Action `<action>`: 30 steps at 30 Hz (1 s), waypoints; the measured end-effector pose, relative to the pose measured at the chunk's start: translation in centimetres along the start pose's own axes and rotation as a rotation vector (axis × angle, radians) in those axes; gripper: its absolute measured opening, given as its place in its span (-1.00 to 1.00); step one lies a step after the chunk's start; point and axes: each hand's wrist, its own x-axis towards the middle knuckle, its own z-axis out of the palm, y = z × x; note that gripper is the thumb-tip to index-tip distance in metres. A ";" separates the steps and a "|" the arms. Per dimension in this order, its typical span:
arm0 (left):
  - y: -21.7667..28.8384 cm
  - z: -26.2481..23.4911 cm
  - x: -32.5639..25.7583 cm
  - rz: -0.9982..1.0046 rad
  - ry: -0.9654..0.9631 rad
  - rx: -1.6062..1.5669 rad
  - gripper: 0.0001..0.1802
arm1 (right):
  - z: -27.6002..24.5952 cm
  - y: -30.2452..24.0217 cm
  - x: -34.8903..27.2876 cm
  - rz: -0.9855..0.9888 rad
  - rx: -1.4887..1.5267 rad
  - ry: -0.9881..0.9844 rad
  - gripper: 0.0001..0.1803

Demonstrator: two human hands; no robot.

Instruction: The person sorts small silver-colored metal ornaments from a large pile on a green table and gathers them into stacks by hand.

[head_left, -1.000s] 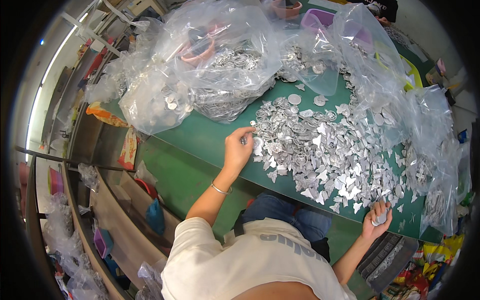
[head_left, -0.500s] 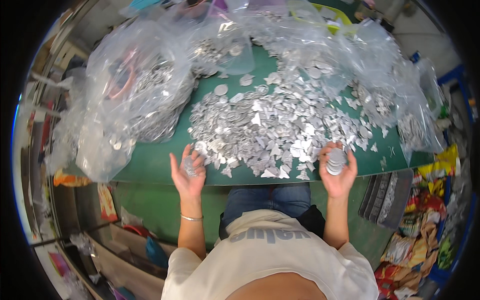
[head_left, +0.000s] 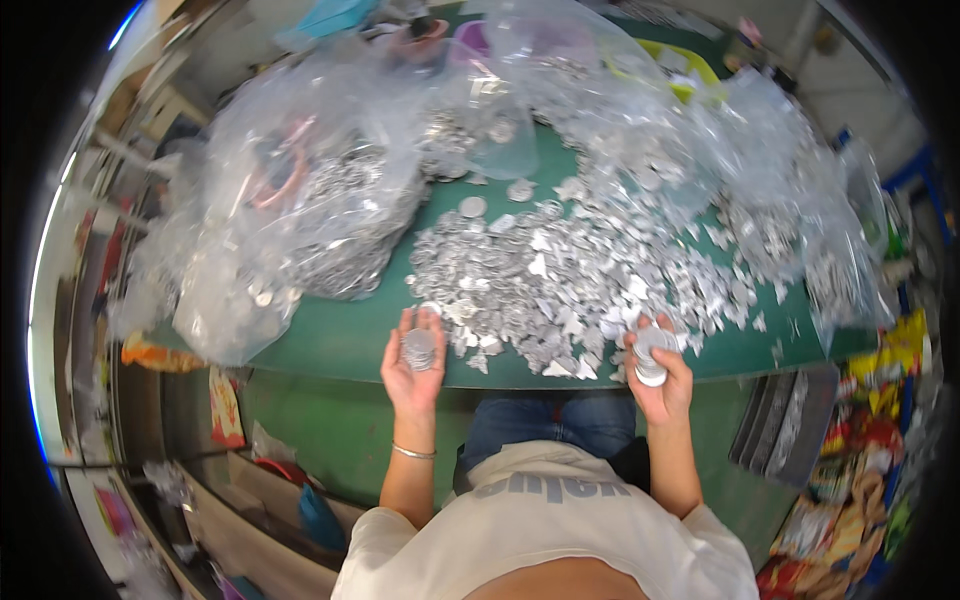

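Note:
My left hand (head_left: pixel 408 388) is palm up at the table's front edge, fingers half curled round a small stack of round silver metal discs (head_left: pixel 419 348). Level with it on the right, my right hand (head_left: pixel 662 398) cups another fanned stack of silver discs (head_left: pixel 653 350), its thumb lying along the stack's side. Between and beyond both hands spreads a heap of flat silver metal pieces (head_left: pixel 540 285), some round, others in irregular cut-out shapes. It lies on the green tabletop (head_left: pixel 350 335). Motion blur hides the fine detail of the pieces.
Clear plastic bags of silver pieces stand at the left (head_left: pixel 340 220) and right (head_left: pixel 790 215) of the heap. A yellow-green basket (head_left: pixel 690 75) sits at the back. Grey crates (head_left: pixel 785 420) rest below the right edge, beside colourful packages (head_left: pixel 860 440). Wooden shelving (head_left: pixel 260 520) is lower left.
My hands have come closer together. The left hand's disc stack now shows more fully. My right thumb has closed in against its discs. The whole view has shifted slightly.

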 end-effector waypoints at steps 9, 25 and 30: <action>0.0 -0.5 0.0 0.164 -0.063 0.155 -0.70 | 0.6 1.1 0.6 0.160 -0.316 0.218 -0.73; -1.5 -1.0 0.7 0.922 0.114 1.008 -0.71 | 4.3 4.5 2.5 0.271 -0.601 0.042 -0.88; -1.8 -0.9 0.8 0.954 0.116 1.013 -0.75 | 3.3 5.2 2.7 0.308 -0.560 0.071 -0.89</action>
